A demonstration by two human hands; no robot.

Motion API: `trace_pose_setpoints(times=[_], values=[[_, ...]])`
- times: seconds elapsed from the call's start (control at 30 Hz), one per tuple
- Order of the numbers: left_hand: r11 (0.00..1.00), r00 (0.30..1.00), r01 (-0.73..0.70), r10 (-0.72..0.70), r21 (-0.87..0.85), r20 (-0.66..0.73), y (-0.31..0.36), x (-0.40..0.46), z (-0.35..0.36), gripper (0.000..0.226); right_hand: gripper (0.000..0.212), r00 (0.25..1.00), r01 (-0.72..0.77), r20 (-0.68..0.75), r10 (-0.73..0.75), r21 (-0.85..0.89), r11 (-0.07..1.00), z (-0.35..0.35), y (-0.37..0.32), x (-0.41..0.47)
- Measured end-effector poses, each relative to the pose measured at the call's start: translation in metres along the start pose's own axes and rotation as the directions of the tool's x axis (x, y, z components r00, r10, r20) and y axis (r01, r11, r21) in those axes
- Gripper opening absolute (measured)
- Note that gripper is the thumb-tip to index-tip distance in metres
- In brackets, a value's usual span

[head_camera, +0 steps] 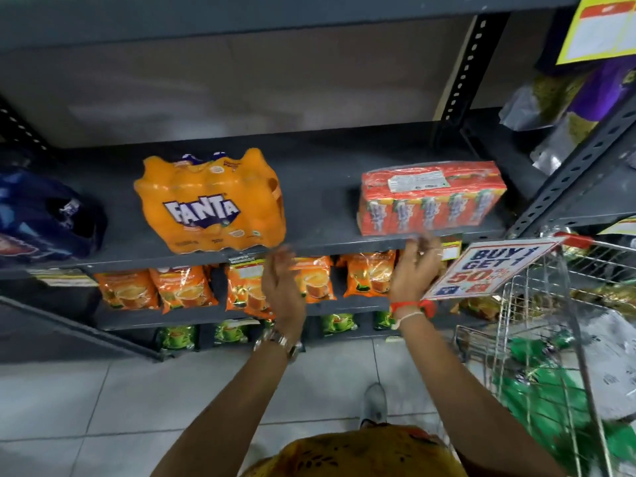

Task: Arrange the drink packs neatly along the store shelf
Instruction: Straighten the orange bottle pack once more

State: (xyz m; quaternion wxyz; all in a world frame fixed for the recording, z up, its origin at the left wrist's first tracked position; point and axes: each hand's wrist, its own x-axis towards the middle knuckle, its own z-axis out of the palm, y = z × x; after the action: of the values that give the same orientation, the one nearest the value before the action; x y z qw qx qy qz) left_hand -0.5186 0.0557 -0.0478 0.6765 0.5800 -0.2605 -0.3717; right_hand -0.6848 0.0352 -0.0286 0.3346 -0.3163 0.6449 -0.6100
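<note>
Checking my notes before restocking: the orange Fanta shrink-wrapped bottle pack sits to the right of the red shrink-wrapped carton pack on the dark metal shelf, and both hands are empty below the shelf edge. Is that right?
Not quite. The head view shows the orange Fanta shrink-wrapped bottle pack to the left of the red shrink-wrapped carton pack on the dark metal shelf. The rest holds: left hand and right hand are empty below the shelf edge.

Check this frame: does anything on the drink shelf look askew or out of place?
Yes. The Fanta pack sits twisted, its front corner overhanging the shelf edge. The red carton pack stands far off, leaving a wide gap.
</note>
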Motion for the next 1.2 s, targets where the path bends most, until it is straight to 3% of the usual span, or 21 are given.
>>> trace_pose_setpoints(times=[0.03,0.13,0.2,0.27,0.37,0.43,0.5,0.6,0.7,0.8,1.2], values=[[0.999,0.992,-0.037,0.039,0.018,-0.120,0.001,0.010,-0.026,0.020,0.014,0.994,-0.048,0.097,0.050,-0.026,0.999,0.015,-0.001,-0.018],[0.989,0.952,-0.145,0.140,0.003,-0.272,0.021,0.048,-0.092,0.015,0.012,0.962,0.108,0.241,-0.129,0.096,0.989,0.066,-0.009,-0.055],[0.987,0.967,-0.155,0.144,-0.034,-0.212,0.044,0.075,-0.117,0.017,0.019,0.909,0.024,0.411,-0.065,0.105,0.994,0.097,-0.020,-0.064],[0.992,0.988,-0.111,0.105,-0.051,-0.116,0.078,0.102,-0.139,0.035,0.046,0.834,-0.061,0.550,0.042,0.015,0.998,0.128,-0.034,-0.073],[1.000,0.995,-0.022,0.024,-0.015,0.093,0.103,0.134,-0.145,0.052,0.078,0.777,-0.080,0.621,0.098,-0.056,0.995,0.155,-0.050,-0.077],[0.999,0.965,0.044,-0.050,0.029,0.257,0.109,0.146,-0.148,0.059,0.068,0.767,-0.065,0.637,0.078,-0.045,0.997,0.164,-0.053,-0.083],[0.988,0.922,0.105,-0.140,0.113,0.362,0.093,0.164,-0.152,0.084,0.057,0.775,-0.077,0.627,0.078,-0.030,0.997,0.169,-0.056,-0.090],[0.975,0.905,0.165,-0.210,0.149,0.371,0.087,0.171,-0.151,0.100,0.057,0.792,-0.113,0.600,0.111,-0.035,0.993,0.178,-0.056,-0.090],[0.985,0.920,0.154,-0.170,0.073,0.353,0.110,0.161,-0.144,0.077,0.058,0.829,-0.139,0.543,0.135,-0.034,0.990,0.190,-0.058,-0.085],[0.986,0.929,0.138,-0.162,0.095,0.334,0.113,0.164,-0.143,0.057,0.058,0.819,-0.139,0.556,0.145,-0.054,0.989,0.200,-0.058,-0.080],[0.977,0.917,0.093,-0.158,0.191,0.365,0.110,0.176,-0.150,0.052,0.056,0.877,-0.135,0.446,0.178,-0.126,0.983,0.203,-0.055,-0.085]])
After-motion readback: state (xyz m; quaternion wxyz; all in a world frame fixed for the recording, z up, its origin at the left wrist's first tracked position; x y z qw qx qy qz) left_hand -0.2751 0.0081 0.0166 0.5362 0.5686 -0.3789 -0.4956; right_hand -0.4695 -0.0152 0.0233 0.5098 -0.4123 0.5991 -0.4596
